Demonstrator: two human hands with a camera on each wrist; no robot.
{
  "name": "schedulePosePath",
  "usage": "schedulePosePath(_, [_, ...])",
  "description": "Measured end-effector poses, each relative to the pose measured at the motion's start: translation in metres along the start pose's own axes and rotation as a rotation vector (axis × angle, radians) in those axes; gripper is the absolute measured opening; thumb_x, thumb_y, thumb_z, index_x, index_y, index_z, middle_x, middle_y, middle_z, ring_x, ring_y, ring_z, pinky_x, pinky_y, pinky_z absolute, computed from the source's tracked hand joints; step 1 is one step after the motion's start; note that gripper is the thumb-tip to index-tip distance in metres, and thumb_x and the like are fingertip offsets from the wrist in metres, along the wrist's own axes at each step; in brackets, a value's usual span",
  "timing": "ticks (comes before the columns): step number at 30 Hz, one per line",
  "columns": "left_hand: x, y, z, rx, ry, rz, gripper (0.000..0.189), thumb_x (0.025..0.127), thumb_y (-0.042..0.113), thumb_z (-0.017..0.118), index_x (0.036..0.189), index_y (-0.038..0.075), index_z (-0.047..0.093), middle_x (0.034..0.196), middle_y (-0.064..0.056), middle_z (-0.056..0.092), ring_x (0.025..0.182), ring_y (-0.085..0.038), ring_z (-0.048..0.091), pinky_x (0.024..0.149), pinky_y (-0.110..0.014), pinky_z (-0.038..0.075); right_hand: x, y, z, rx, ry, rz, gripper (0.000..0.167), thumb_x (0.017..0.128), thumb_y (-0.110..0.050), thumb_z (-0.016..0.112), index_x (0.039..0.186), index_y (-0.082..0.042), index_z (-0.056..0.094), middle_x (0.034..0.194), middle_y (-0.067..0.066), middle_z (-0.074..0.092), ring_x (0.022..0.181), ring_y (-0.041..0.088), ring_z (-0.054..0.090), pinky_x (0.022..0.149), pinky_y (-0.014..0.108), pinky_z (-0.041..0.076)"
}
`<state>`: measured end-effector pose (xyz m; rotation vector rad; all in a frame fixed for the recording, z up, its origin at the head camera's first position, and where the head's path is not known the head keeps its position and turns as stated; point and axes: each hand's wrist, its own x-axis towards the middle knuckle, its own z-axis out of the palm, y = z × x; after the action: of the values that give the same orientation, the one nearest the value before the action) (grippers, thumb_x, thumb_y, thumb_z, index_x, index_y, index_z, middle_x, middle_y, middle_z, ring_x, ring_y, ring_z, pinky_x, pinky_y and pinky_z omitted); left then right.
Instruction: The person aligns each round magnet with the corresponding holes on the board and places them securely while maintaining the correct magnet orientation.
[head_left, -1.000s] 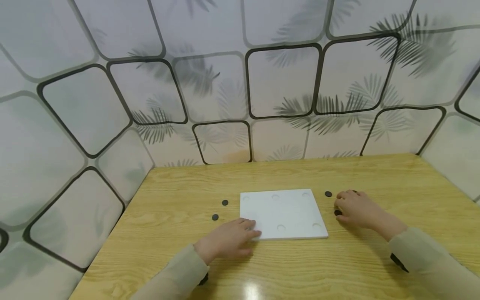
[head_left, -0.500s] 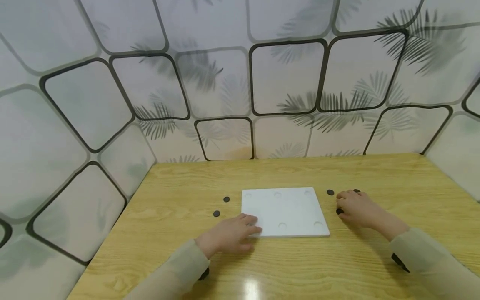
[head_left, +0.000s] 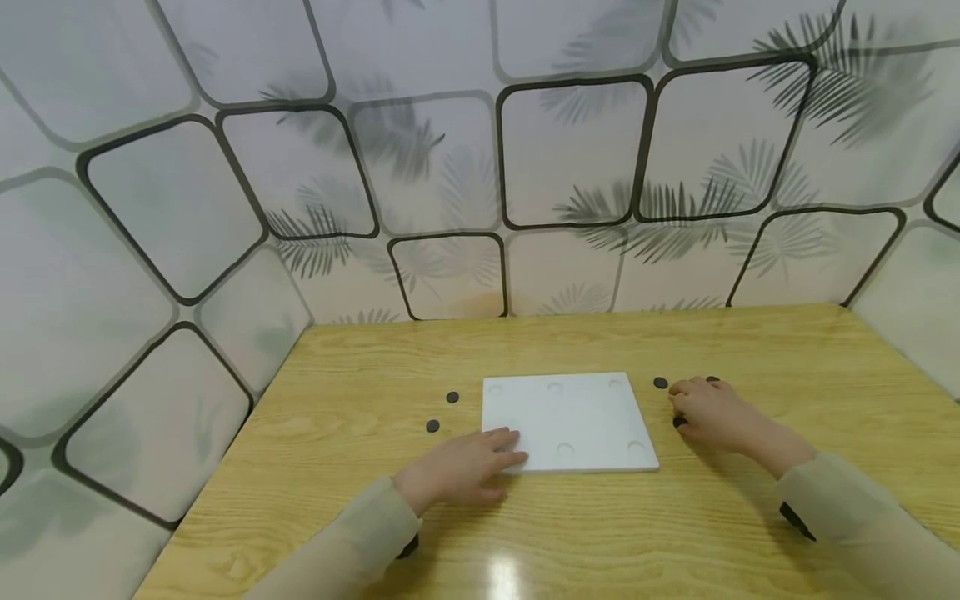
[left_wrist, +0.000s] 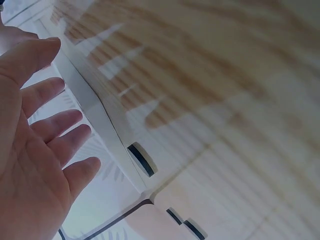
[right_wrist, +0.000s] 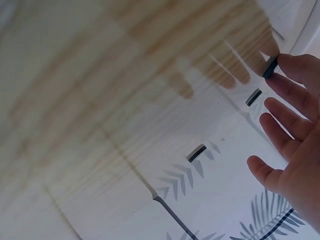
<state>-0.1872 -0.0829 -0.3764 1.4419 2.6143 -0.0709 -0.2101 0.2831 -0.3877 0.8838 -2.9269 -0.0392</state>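
A thin white rectangular board [head_left: 573, 417] with round shallow recesses along its edges lies flat on the wooden table. My left hand [head_left: 465, 467] reaches over its near left corner, fingers extended, and covers part of that corner. In the left wrist view the fingers [left_wrist: 52, 125] are spread beside the board's edge [left_wrist: 95, 115]. Right of the board, my right hand [head_left: 720, 415] is low over the table. Its thumb and index finger pinch a small black disc [right_wrist: 270, 67]; the same disc [head_left: 678, 422] shows by the thumb in the head view. The other right fingers are loosely extended.
Two black discs [head_left: 432, 426] lie left of the board. Right of it, one disc [head_left: 661, 382] lies near the right fingertips and another disc [head_left: 712, 379] is partly hidden behind that hand. A patterned wall [head_left: 570, 275] borders the table's back edge.
The head view has shifted slightly. My left fingers have slid a little further over the board's corner. The right hand stays at the same disc, almost still.
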Motion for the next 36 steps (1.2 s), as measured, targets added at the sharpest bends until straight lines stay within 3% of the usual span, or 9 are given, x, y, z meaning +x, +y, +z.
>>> schedulePosePath(10, [0.001,0.000,0.001,0.008,-0.018,-0.002,0.052,0.087,0.034,0.055,0.134,0.016,0.041,0.139,-0.009,0.032,0.127,-0.019,0.028,0.100,-0.032,0.030,-0.002,-0.001,0.001,0.001,0.022,0.015,0.023,0.070,-0.012,0.069,0.064,-0.021,0.049,0.103,0.016,0.055,0.095,0.037,0.049,0.068,0.058,0.039])
schedulePosePath(22, [0.001,-0.003,0.005,0.008,-0.006,0.012,0.051,0.088,0.034,0.054,0.134,0.016,0.041,0.139,-0.009,0.032,0.127,-0.019,0.028,0.100,-0.032,0.030,-0.001,-0.006,-0.005,0.010,0.060,0.017,0.018,0.070,-0.016,0.070,0.066,-0.020,0.053,0.110,0.019,0.053,0.101,0.037,0.046,0.076,0.060,0.035])
schedulePosePath(36, [0.001,0.000,0.002,0.001,-0.019,-0.010,0.051,0.088,0.034,0.054,0.134,0.016,0.041,0.139,-0.009,0.031,0.127,-0.019,0.028,0.100,-0.031,0.028,0.004,-0.026,-0.015,0.001,0.102,-0.083,0.020,0.069,-0.015,0.071,0.064,-0.020,0.052,0.123,0.024,0.046,0.113,0.040,0.040,0.085,0.066,0.025])
